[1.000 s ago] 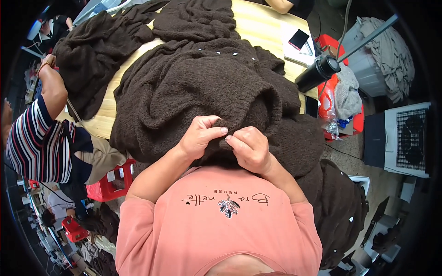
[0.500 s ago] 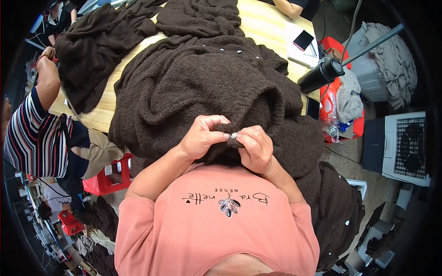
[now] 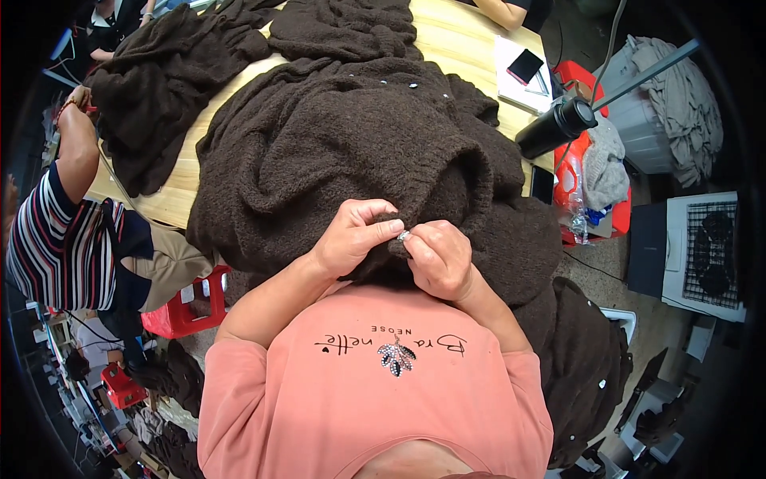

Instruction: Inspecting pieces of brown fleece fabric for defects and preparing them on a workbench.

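A big dark brown knitted garment (image 3: 351,152) with small shiny studs lies heaped on a pale wooden table (image 3: 471,48), its near edge hanging toward my chest. My left hand (image 3: 351,239) pinches a fold of the knit at that near edge. My right hand (image 3: 435,255) grips the same fold right beside it. A small silvery stud (image 3: 404,236) shows between the fingertips of both hands, which nearly touch. I cannot tell which hand holds the stud.
More brown knitwear (image 3: 159,88) covers the table's left and far side. A person in a striped shirt (image 3: 56,239) sits at left above a red stool (image 3: 187,307). A black flask (image 3: 556,128), a notebook with a phone (image 3: 523,68), and bins with grey cloth (image 3: 670,104) are at right.
My two hands have drawn closer together on the garment's near edge, and the small silvery stud now shows between the fingertips. The garment has shifted only slightly.
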Motion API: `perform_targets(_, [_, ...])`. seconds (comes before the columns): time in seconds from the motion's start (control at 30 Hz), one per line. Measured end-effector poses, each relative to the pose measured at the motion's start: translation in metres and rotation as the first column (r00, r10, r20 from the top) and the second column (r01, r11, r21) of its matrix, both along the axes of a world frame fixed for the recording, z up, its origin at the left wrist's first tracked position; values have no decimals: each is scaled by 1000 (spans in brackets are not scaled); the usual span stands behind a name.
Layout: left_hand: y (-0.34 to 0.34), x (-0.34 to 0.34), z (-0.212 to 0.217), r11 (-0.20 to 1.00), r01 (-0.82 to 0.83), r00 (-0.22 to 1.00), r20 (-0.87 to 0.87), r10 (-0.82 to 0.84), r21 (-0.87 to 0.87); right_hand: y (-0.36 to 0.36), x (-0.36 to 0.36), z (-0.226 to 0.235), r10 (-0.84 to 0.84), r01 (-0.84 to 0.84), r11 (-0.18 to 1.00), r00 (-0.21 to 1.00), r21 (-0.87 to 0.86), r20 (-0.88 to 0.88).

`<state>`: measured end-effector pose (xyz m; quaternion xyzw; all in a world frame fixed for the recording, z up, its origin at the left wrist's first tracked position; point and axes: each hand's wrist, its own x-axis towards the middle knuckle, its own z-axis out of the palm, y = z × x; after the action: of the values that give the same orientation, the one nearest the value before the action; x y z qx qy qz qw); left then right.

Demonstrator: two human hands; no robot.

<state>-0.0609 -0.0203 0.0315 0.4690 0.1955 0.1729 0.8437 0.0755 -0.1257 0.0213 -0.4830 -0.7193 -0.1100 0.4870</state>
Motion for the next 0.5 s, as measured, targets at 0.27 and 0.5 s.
perform_targets(0.27, [-7,-12,-6,771,-143,969,-69,236,621,9,4,6,37,-87,972,974,-219,-225])
perform_targets(0.5, [-9,-15,-10,449,-209,947,65,316,869,15,2,6,-98,-235,801,856,-550,-508])
